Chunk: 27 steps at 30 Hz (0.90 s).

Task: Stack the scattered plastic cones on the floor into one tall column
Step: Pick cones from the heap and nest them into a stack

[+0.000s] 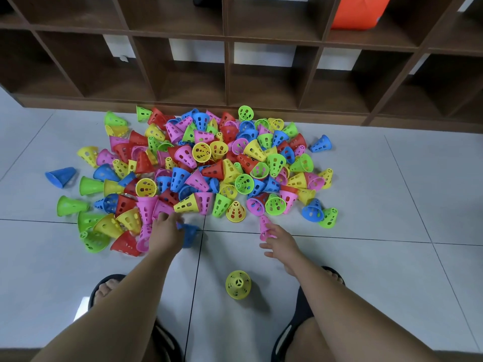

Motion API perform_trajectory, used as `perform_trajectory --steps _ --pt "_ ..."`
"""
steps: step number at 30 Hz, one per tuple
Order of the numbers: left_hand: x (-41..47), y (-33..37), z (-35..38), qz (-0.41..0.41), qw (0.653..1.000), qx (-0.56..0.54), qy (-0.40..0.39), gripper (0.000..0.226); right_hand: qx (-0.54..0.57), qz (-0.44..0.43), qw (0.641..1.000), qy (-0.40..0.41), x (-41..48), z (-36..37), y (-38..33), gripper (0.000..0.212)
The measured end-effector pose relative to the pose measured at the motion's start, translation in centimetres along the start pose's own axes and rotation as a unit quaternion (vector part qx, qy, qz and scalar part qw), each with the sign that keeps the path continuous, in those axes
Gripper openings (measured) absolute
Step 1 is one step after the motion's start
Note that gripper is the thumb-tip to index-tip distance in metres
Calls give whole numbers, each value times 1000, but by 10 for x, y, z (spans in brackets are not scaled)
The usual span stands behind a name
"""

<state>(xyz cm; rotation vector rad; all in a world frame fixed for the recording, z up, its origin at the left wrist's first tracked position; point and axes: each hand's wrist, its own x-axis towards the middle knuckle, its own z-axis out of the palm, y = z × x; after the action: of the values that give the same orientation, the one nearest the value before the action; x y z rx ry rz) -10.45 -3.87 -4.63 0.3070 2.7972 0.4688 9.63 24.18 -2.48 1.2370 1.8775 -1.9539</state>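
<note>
Pink cone (265,227) lies tip-away, just past the half-open, empty right hand (281,242); left hand (164,232) grasps a blue cone (190,232).

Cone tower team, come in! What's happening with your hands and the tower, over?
Left hand on a blue cone. Right hand touching a pink cone. Tower: one yellow cone upright. Nothing in the way.
</note>
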Motion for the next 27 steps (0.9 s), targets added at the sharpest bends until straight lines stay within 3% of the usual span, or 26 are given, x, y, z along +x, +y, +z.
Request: perform_trajectory --steps 4,6,9,14,18,21,24,27 --pt "-11 2 7 3 1000 6 -7 7 -11 -10 998 67 2 -2 3 24" --pt "-16 7 8 -3 1000 -17 -6 5 -13 -13 995 100 1 -5 2 9" --pt "-25 19 3 -13 998 -66 -16 6 -13 2 995 102 0 -8 -1 3" --pt "-38 41 -3 -72 963 -257 -41 12 141 55 988 -7 -19 -6 -20 19" --pt "-50 57 -12 -144 878 -454 -53 16 87 85 979 -165 -34 -3 -25 8" --pt "-57 64 -20 -172 843 -502 -89 15 31 114 963 -242 -40 0 -20 1" --pt "-66 73 -30 -139 812 -539 -174 16 -6 138 955 -263 -44 6 -12 11" --pt "-76 83 -40 -88 797 -537 -260 19 -29 145 961 -232 -48 12 -2 11"
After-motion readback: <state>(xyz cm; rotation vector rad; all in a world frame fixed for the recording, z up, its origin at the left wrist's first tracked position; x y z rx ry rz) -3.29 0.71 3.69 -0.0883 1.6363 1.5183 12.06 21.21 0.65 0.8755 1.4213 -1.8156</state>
